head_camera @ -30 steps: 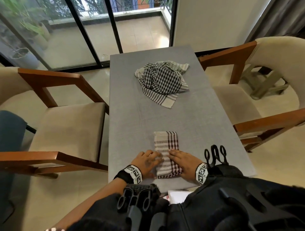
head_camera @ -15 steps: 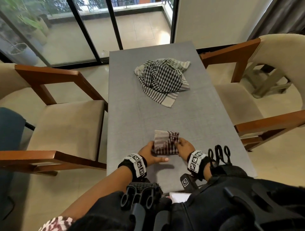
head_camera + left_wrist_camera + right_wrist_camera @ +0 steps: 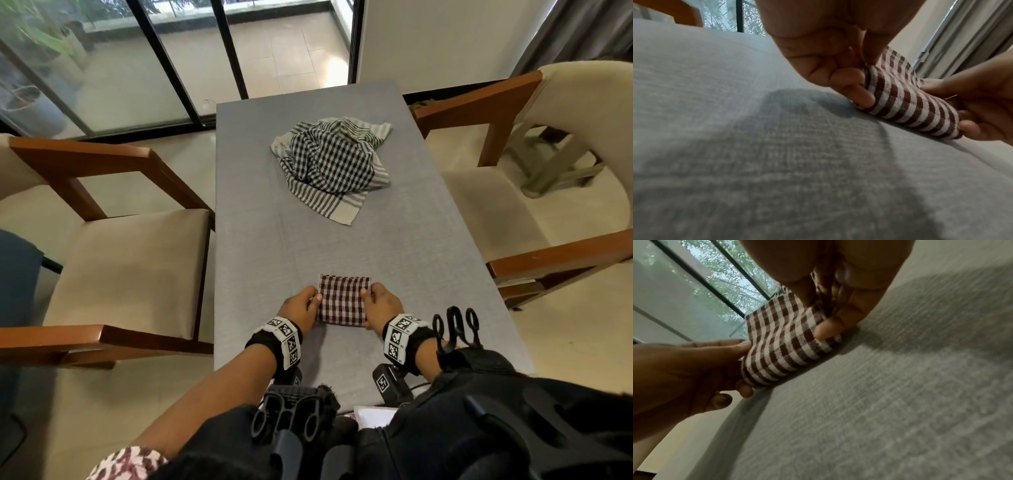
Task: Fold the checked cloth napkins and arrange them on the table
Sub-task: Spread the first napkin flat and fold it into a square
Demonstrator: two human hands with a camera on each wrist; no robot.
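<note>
Red-checked napkin (image 3: 344, 299) is sitting low-centre of frame on the grey table (image 3: 308, 246), now a near-square with no clear long axis; 1 s ago it was a strip running up-frame. Left hand (image 3: 299, 308) and right hand (image 3: 382, 305) are pinching its left and right edges. Black-checked napkin (image 3: 330, 164) is lying crumpled at upper centre, unchanged.

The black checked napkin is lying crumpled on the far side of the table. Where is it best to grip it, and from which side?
Probably the flat striped corner of the black checked napkin, approached from the near side: it points toward the person and lies flat, clear of the crumpled middle.
</note>
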